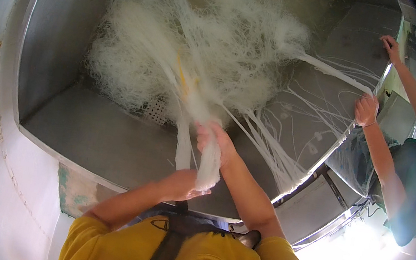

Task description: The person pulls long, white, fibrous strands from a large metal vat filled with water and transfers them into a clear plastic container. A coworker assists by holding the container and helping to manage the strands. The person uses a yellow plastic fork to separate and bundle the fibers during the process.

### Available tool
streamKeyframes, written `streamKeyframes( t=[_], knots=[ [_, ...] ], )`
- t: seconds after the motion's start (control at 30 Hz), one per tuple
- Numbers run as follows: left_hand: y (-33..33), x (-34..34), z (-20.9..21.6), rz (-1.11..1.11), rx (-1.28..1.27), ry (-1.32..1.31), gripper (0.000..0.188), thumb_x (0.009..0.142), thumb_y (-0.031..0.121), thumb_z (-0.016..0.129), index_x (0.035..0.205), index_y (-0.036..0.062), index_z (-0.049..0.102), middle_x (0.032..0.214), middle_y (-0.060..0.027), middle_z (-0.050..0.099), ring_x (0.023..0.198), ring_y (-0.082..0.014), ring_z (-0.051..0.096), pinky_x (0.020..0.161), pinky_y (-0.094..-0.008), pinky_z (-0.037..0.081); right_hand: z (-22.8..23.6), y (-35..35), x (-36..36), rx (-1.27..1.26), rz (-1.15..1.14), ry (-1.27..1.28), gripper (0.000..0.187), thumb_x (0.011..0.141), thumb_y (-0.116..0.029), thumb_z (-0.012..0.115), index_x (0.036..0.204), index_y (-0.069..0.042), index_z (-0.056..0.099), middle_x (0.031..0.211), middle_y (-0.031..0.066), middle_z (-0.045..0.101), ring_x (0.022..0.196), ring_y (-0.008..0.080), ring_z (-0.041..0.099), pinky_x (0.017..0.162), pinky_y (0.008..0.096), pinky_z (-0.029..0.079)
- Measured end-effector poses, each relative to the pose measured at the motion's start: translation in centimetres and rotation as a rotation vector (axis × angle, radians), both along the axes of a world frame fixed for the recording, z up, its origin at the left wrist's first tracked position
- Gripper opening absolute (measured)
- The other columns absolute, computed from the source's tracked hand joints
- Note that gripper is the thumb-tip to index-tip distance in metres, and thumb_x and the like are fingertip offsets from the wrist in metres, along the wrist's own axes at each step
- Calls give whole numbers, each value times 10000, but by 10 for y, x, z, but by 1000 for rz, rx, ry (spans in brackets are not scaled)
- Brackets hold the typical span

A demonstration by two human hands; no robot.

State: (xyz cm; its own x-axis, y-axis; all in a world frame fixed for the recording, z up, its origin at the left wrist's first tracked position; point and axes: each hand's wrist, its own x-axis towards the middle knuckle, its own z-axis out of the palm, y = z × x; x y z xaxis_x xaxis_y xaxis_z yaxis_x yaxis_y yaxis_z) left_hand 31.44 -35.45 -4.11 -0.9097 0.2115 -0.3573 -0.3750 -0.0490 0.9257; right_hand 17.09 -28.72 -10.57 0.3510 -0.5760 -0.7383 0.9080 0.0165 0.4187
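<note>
A large mass of thin white noodles (139, 51) lies loose in cloudy water inside a metal tank. From it a thick wet bundle of noodles (209, 165) is drawn toward me. My right hand (217, 141) is closed around this bundle near the tank's front. Lower and to the left, my left hand (181, 185) is closed at the bundle's near end, its fingers partly hidden. Another hank of noodles (183, 148) hangs down beside the bundle to my left hand. A narrow yellow strip (181, 73) shows among the strands just beyond my hands.
The metal tank (23, 67) has raised walls, with a perforated drain plate (156, 111) at its bottom. Stray strands (274, 150) stretch to the right rim. Beyond that rim a co-worker in green (412, 174) grips a noodle hank (333, 72) with one hand, the other on the edge.
</note>
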Motion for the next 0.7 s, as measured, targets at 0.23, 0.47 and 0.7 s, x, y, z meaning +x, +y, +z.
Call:
streamKeyframes(
  t=[0.23, 0.47, 0.7],
  knots=[
    [-46, 6, -32, 147, -380, -366, 308, 791, 148, 511, 1068, 15, 504, 1060, -200, 513, 1015, -338, 474, 873, -382, 372, 69, 52, -12, -45, 166, 244, 328, 778, -164, 521, 1077, -35, 479, 608, 11, 457, 477, 105, 416, 412, 241, 342],
    [-50, -67, -134, 904, 573, -699, 327, 842, 248, 505, 1073, 16, 498, 984, -87, 555, 840, -172, 552, 726, -281, 452, 167, 72, -43, -169, 715, 525, 426, 713, -214, 644, 1066, -18, 506, 640, 3, 490, 527, 78, 460, 425, 201, 361],
    [10, -111, -113, 723, 697, -998, 389, 809, 409, 500, 1004, 74, 524, 876, -52, 540, 752, -157, 546, 646, -267, 452, 213, 113, -40, -153, 645, 729, 382, 751, -213, 617, 1063, -16, 516, 810, 67, 560, 661, 105, 497, 507, 200, 423]
  ],
)
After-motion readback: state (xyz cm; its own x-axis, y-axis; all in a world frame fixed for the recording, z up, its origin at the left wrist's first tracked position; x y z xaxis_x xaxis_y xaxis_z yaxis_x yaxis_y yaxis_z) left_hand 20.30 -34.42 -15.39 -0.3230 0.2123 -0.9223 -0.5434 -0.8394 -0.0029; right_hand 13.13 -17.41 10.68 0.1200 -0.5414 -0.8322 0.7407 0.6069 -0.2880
